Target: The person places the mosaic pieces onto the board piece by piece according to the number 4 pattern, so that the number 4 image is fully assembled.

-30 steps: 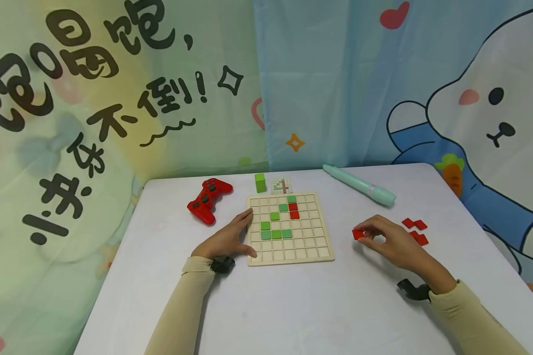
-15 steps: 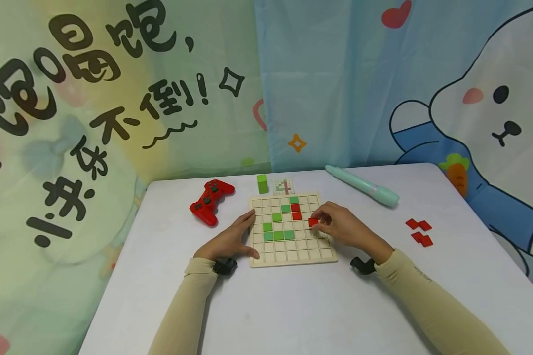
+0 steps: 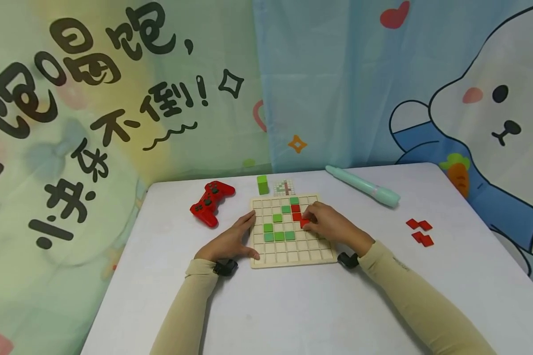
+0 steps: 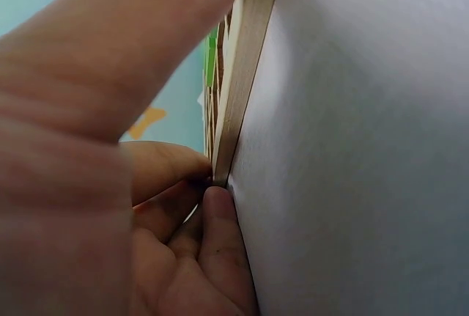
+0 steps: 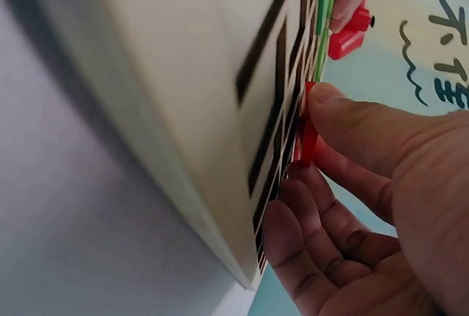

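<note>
A wooden grid board (image 3: 288, 258) lies on the white table, bearing several green tiles (image 3: 279, 236) in a stepped pattern and two red tiles (image 3: 296, 212) one above the other. My left hand (image 3: 228, 240) rests along the board's left edge, thumb near its lower left corner and fingers farther up. Over the middle of the grid, just below the red pair, my right hand (image 3: 330, 222) pinches a red square tile (image 5: 308, 133) between thumb and fingers. The right wrist view shows that tile tilted, close against the grid surface.
Several loose red tiles (image 3: 417, 237) lie on the table at the right. Behind the board are a green block (image 3: 262, 185) and a small pattern card (image 3: 285, 187). A red game controller (image 3: 209, 202) sits back left, a mint-green tapered stick (image 3: 363, 186) back right.
My right hand has carried the red tile leftward from the table's right side onto the board, ending just below the two red tiles. My left hand has stayed at the board's left edge.
</note>
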{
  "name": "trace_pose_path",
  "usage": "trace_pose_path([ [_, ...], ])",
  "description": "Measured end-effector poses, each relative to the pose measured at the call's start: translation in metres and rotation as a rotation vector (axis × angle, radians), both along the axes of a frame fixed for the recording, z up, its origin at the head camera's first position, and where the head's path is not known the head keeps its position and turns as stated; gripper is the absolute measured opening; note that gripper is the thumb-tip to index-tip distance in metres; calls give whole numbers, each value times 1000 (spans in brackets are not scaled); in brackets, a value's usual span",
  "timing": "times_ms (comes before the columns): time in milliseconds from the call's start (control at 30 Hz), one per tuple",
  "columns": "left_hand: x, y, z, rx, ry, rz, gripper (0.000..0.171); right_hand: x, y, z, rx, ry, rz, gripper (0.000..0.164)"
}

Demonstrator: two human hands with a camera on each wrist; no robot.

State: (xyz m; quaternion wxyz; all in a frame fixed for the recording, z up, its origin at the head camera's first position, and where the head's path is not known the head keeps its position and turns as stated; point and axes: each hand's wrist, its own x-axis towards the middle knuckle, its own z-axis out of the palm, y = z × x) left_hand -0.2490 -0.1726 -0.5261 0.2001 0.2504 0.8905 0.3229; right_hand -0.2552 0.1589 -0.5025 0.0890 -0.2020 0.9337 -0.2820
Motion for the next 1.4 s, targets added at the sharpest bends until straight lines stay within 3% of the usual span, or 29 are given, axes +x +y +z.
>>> trace_pose_path([
  [467,-1,0,-1,12,-9,3,123,-10,-15,5,49,28,120,16],
  [733,-4,0,0,14,2,-4,123,-11,-17,8,42,-18,103,17],
  [900,-3,2,1,12,-4,-2,123,-2,-6,17,28,-8,94,26],
  [1133,-1,0,-2,-1,11,4,122,33,54,40,-103,139,-68,30],
  [1300,1,-1,-2,-12,21,6,121,67,118,38,-186,261,-252,27],
  [1400,2,-1,-1,-15,25,10,120,88,157,32,-196,283,-373,28],
])
